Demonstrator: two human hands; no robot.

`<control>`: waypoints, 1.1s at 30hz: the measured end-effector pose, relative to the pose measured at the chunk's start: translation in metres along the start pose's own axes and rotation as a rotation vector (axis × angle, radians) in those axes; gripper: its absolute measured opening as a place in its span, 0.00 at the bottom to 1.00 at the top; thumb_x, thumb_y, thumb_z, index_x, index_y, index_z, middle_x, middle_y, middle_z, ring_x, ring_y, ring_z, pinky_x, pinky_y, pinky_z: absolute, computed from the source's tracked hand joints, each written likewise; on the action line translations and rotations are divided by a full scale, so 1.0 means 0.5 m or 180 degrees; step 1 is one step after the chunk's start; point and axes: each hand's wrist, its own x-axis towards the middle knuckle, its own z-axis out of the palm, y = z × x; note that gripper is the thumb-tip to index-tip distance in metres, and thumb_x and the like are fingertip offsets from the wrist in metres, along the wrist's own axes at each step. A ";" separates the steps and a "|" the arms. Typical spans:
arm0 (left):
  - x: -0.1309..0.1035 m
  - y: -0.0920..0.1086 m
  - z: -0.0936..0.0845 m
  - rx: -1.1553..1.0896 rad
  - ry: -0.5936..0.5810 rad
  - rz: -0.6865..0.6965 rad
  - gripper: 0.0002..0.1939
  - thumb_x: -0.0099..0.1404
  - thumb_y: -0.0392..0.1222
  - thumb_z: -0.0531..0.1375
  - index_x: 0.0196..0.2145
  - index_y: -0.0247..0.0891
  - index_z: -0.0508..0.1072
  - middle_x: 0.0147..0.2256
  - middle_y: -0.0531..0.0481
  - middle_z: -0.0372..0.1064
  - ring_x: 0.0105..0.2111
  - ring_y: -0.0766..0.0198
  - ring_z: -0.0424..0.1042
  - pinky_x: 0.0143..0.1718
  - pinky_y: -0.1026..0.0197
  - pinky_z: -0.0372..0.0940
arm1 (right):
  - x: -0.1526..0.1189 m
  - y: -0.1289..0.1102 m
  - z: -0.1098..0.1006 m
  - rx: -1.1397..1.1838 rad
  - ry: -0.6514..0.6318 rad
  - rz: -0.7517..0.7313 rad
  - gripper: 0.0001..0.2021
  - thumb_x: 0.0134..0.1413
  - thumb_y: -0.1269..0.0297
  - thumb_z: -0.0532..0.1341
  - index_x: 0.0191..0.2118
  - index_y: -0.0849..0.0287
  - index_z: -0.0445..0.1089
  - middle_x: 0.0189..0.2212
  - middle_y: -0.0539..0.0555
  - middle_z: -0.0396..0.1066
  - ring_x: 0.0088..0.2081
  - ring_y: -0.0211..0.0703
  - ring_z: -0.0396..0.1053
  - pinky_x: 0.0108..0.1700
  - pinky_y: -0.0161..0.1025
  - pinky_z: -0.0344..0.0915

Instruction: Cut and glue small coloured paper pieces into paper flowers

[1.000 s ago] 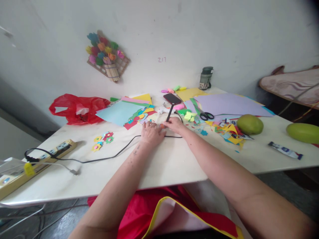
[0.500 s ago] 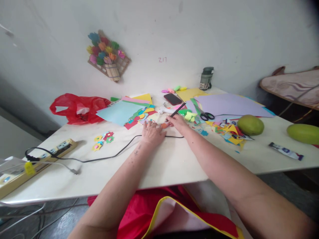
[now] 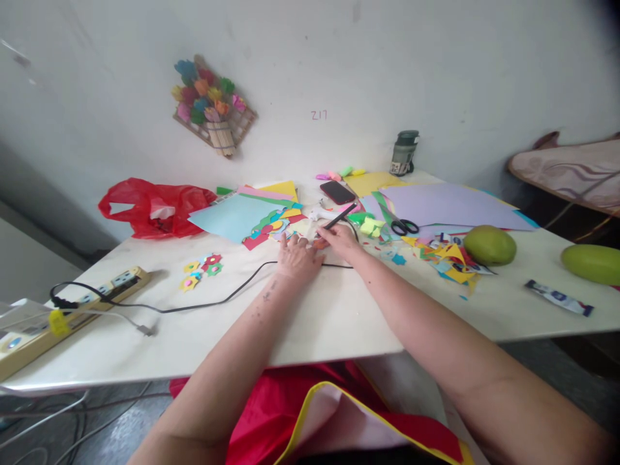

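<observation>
Black pen (image 3: 341, 216) — in right hand (image 3: 341, 241)

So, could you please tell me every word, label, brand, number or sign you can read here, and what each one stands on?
"217": handwritten on the wall; its first character could also be a Z.
Green bottle: label too blurred to read.
White-and-blue tube: print too small and blurred to read.

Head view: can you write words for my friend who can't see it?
The right hand holds a tilted black pen beside the left hand, which lies on a white table. Around them are colored paper, scissors, a phone, a red bag and two green fruits.
</observation>
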 end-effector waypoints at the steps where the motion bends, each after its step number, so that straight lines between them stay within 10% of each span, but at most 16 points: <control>1: -0.001 0.000 -0.001 -0.0020 0.0001 -0.0008 0.19 0.64 0.52 0.51 0.47 0.48 0.75 0.50 0.47 0.69 0.55 0.48 0.58 0.61 0.39 0.39 | 0.000 0.000 0.003 0.0008 -0.0074 0.0113 0.11 0.54 0.58 0.60 0.32 0.62 0.73 0.28 0.54 0.76 0.31 0.42 0.74 0.36 0.35 0.69; 33: 0.018 -0.045 0.033 -0.0768 0.0181 -0.0834 0.20 0.57 0.57 0.58 0.45 0.52 0.76 0.56 0.52 0.64 0.58 0.50 0.54 0.58 0.49 0.49 | -0.011 -0.025 0.006 -0.1425 -0.0252 -0.0021 0.14 0.55 0.55 0.59 0.34 0.59 0.77 0.32 0.55 0.77 0.36 0.43 0.73 0.37 0.34 0.65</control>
